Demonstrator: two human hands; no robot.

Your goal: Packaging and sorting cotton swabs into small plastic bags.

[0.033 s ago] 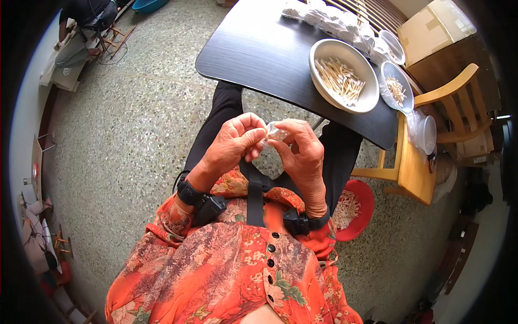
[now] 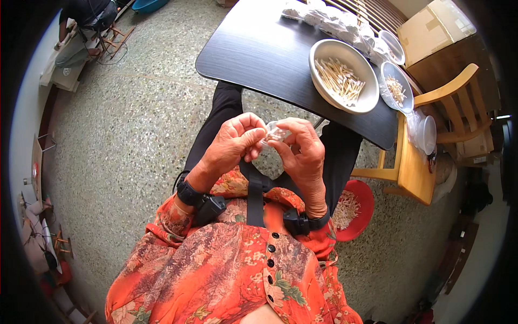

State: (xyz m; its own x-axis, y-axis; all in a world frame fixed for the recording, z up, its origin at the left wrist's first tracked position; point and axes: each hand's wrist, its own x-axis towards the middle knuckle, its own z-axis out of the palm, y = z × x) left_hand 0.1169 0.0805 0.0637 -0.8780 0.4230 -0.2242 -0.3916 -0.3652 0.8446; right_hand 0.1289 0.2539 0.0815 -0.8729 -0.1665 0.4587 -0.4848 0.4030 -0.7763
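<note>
Both my hands are raised over my lap, close together, pinching a small clear plastic bag (image 2: 275,133). My left hand (image 2: 236,139) is closed on the bag's left side, thumb against the curled fingers. My right hand (image 2: 302,148) grips the right side between thumb and index finger. The bag is crumpled, and what it may contain is too small to make out. Beyond the hands, a light grey bowl (image 2: 318,94) of cotton swabs (image 2: 340,78) stands on the dark table (image 2: 253,54).
A clear tub (image 2: 410,103) of swabs sits at the table's right corner. Packed plastic bags (image 2: 340,24) line the far edge. A wooden chair (image 2: 410,173) holds another clear container (image 2: 426,135). On the floor at right is a red basin (image 2: 364,210) of white sticks. Another person (image 2: 89,16) sits far left.
The plastic bag has shifted slightly between my fingers, and my right index finger has moved a little. Everything else looks the same.
</note>
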